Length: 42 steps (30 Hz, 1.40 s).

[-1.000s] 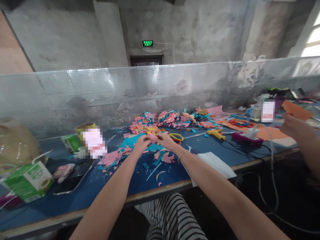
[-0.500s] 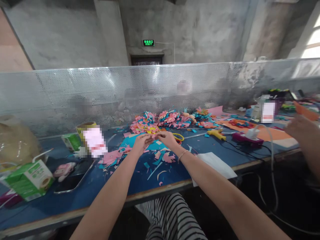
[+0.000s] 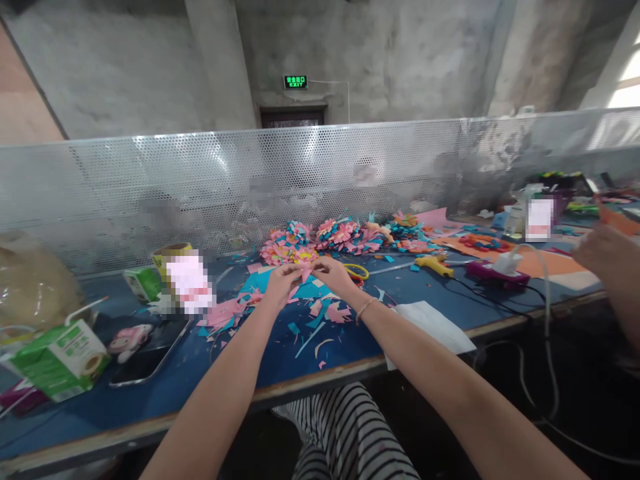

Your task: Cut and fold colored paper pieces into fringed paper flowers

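Between my two hands is a small piece of pink paper (image 3: 305, 269), pinched from both sides. My left hand (image 3: 284, 283) is closed on its left side, and my right hand (image 3: 334, 275) grips its right side. Blue paper (image 3: 260, 283) lies on the table under and around my hands. Just behind them sits a pile of pink, blue and yellow paper flowers (image 3: 290, 245). Yellow-handled scissors (image 3: 359, 271) lie partly hidden behind my right hand. Pink paper scraps (image 3: 226, 312) are scattered in front and to the left.
A yellow glue gun (image 3: 435, 266) and a purple power strip (image 3: 497, 275) lie to the right, with white paper (image 3: 433, 327) nearer the edge. Left are a phone (image 3: 150, 357) and a green drink carton (image 3: 63, 360). Another person's hand (image 3: 600, 257) holds orange paper at far right.
The pink paper between my fingers now shows more of its surface. Both my hands stay in nearly the same place. The other person's hand at the right has shifted slightly.
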{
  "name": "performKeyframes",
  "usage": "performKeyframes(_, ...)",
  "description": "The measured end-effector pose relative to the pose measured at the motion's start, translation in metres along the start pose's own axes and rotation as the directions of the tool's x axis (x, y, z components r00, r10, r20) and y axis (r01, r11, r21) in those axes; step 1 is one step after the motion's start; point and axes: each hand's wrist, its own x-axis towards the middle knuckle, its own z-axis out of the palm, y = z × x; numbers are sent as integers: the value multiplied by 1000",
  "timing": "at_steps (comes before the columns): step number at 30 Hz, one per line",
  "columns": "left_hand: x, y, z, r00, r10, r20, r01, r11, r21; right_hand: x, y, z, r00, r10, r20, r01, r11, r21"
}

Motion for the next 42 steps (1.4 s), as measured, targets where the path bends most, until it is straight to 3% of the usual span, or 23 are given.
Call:
performKeyframes(11, 2, -3, -2, 986, 162, 31, -165, 965, 206, 1, 0, 0, 999, 26, -30, -26, 1000, -18)
performKeyframes(24, 3, -3, -2, 980, 195, 46, -200, 943, 266, 0, -7, 1, 999, 34, -24, -35, 999, -41)
performKeyframes(31, 4, -5, -2, 983, 186, 8, -184, 967, 175, 0, -5, 2, 999, 40, -17, -41, 998, -42)
performKeyframes(42, 5, -6, 0, 991, 122, -45, -118, 990, 75, 4, -3, 5, 993, 112, -25, -105, 977, 187)
